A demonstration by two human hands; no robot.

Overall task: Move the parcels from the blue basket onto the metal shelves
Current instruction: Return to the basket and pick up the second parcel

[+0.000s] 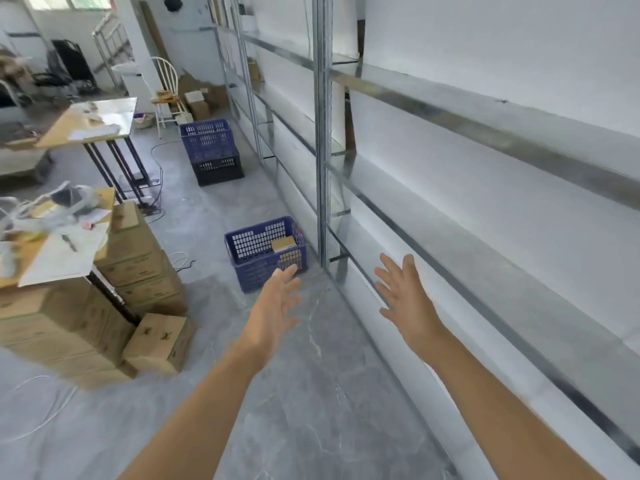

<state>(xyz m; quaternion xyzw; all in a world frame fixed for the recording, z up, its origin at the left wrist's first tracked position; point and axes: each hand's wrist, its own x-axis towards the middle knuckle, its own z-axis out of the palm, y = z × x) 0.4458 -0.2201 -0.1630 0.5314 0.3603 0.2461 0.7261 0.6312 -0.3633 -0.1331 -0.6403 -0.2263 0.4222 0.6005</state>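
A blue basket stands on the grey floor beside the foot of the metal shelves. Inside it lies a brown cardboard parcel, against the right wall. My left hand reaches forward, fingers spread and empty, just short of the basket's near rim. My right hand is also held out open and empty, in front of the lower shelf boards. The shelf levels in view look bare and run along the right side, with an upright post between bays.
A second blue basket stacked on a black crate stands farther along the shelves. Stacked cardboard boxes and a cluttered table fill the left. Another table, a chair and loose cables lie beyond.
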